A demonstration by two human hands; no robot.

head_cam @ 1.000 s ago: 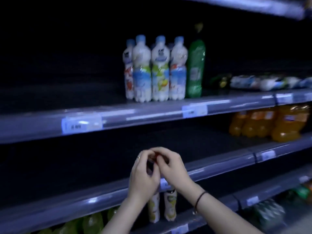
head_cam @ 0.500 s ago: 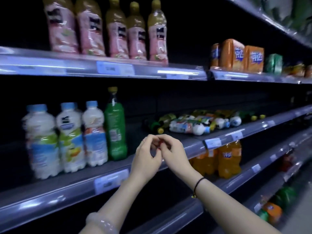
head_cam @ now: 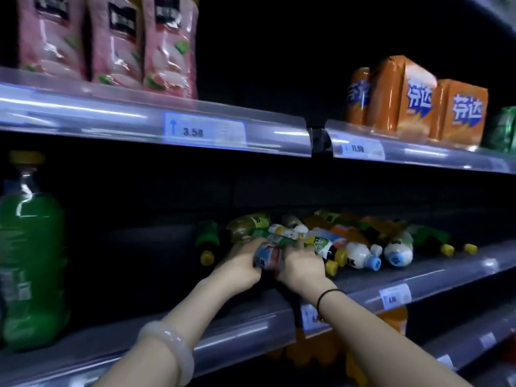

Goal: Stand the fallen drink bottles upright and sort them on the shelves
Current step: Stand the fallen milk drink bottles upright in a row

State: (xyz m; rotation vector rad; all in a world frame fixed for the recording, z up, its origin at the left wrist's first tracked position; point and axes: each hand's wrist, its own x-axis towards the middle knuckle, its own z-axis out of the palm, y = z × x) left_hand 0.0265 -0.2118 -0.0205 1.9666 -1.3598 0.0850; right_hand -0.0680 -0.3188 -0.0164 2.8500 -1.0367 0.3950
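Observation:
A heap of fallen drink bottles (head_cam: 329,236) lies on the middle shelf (head_cam: 418,272), white, green and orange ones mixed, caps toward the front. My left hand (head_cam: 241,265) and my right hand (head_cam: 300,265) both grip one lying bottle with a white, blue and red label (head_cam: 266,256) at the left end of the heap. Two white bottles with blue caps (head_cam: 363,256) lie just right of my hands. A dark green bottle with a yellow cap (head_cam: 206,244) lies to the left of them.
A tall green bottle (head_cam: 30,263) stands upright at the far left of the same shelf. Pink-labelled bottles (head_cam: 111,43) and orange multipacks (head_cam: 413,101) stand on the shelf above. Orange bottles (head_cam: 391,322) stand on the shelf below. Price rails edge every shelf.
My hands were joined in front of the shelf edge; they have since reached in onto the middle shelf and taken hold of a fallen bottle. The view has moved closer and rightward.

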